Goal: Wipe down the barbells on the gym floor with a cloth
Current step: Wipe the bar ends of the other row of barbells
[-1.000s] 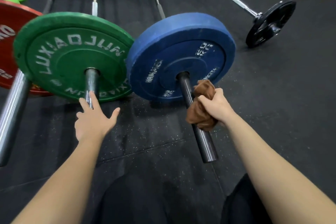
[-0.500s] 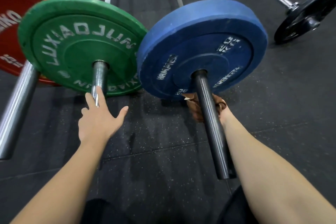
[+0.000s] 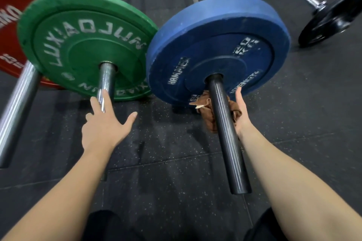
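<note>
Over black floor (image 3: 176,191), left grip (image 3: 103,129) rests splayed on chrome sleeve (image 3: 106,78); right grip (image 3: 242,115) clasps cloth (image 3: 207,115) under dark sleeve (image 3: 229,143).

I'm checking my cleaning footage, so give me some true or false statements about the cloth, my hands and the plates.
1. The brown cloth is bunched under the dark sleeve by the blue plate. True.
2. The left hand holds the cloth. False: the right hand holds it; the left hand touches the chrome sleeve.
3. The green plate stands left of the blue plate. True.
4. A black plate sits between them. False: the black plate lies apart, far right.
</note>
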Action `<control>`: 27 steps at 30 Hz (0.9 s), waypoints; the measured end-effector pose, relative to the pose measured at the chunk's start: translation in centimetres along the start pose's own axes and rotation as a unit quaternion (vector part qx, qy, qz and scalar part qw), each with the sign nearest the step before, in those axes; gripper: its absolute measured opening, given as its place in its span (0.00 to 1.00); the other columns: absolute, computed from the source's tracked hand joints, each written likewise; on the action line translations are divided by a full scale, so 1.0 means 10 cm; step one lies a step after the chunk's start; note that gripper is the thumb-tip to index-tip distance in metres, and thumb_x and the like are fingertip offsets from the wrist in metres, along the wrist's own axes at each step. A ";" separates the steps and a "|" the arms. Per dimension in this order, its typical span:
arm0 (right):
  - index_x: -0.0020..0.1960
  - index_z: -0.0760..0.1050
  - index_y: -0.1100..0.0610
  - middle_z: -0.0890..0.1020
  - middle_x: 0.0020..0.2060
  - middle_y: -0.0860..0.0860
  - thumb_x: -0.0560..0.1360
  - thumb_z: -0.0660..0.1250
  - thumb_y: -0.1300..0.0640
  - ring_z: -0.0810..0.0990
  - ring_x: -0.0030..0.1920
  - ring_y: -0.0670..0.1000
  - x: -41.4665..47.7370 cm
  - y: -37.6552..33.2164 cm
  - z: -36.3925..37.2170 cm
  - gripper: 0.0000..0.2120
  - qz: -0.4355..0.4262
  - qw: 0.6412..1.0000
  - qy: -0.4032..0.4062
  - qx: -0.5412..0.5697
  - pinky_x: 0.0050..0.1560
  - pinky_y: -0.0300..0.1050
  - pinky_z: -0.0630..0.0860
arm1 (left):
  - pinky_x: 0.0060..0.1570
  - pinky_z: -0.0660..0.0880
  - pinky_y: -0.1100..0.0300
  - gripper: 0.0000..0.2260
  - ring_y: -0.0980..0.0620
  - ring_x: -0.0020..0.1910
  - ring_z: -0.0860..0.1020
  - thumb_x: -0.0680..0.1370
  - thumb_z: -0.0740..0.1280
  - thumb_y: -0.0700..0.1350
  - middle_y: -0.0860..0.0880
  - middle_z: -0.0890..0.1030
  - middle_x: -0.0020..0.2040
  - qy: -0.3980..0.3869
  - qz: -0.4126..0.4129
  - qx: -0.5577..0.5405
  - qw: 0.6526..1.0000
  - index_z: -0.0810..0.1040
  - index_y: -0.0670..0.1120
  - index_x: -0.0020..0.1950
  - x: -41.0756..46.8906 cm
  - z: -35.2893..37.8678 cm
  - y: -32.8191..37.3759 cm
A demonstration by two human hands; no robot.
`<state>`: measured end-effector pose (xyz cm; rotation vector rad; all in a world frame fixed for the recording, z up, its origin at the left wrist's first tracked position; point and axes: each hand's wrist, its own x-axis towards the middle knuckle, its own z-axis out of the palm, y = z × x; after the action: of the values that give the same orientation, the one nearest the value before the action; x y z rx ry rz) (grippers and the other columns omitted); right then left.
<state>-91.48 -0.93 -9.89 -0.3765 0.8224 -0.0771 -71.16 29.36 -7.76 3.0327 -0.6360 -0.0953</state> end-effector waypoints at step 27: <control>0.70 0.74 0.67 0.76 0.63 0.67 0.66 0.60 0.17 0.80 0.56 0.64 -0.05 -0.16 0.01 0.58 -0.043 0.986 -0.042 -0.158 0.62 0.63 0.78 | 0.48 0.74 0.44 0.49 0.32 0.61 0.73 0.73 0.50 0.79 0.39 0.52 0.82 0.001 0.000 0.011 1.000 0.39 0.50 0.83 0.01 -0.02 0.00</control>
<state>-91.62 -2.28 -8.93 -0.7106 0.7346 -0.0092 -71.08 29.33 -7.57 3.0539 -0.6428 -0.0848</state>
